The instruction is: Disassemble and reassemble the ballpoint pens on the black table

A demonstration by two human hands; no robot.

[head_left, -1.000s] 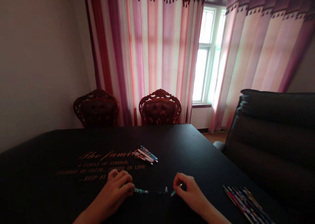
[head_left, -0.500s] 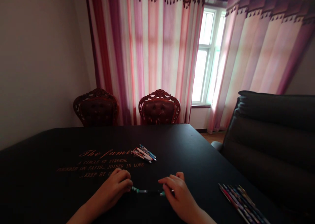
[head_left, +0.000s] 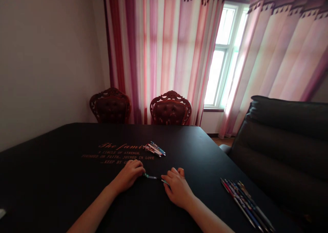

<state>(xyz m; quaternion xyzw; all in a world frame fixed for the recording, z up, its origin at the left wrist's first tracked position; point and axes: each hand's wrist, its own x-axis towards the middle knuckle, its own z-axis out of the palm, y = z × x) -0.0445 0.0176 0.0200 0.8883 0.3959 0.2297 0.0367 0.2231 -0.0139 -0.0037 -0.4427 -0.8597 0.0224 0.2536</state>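
**Head view.** The left hand (head_left: 129, 175) is curled, with its fingers closed over the green end of a slim pen (head_left: 153, 177). The right hand (head_left: 178, 188) lies palm down, and the pale-blue far end of the pen runs beneath its bent fingers. Whether the right hand is gripping the pen or only covering it cannot be determined from this view.

**Pen position.** The pen lies roughly level, just above the black tabletop (head_left: 77, 205), with its slim middle section exposed between the hands. Both wrists are low, and the forearms angle inward. This keeps the pen aligned between the two hands.

**Surrounding items.** A small bundle of pens (head_left: 155, 149) lies ahead of the hands, just beyond the working area. A larger row of pens (head_left: 243, 202) lies to the right, well apart from the right hand. Neither group touches the hands or the held pen. Orange printed lettering (head_left: 125, 154) marks the tabletop beside the small bundle. A dark padded sofa (head_left: 284, 147) stands beyond the right edge of the table. Two carved wooden chairs (head_left: 110, 106) (head_left: 171, 108) stand at the far side, in front of striped curtains (head_left: 164, 55)
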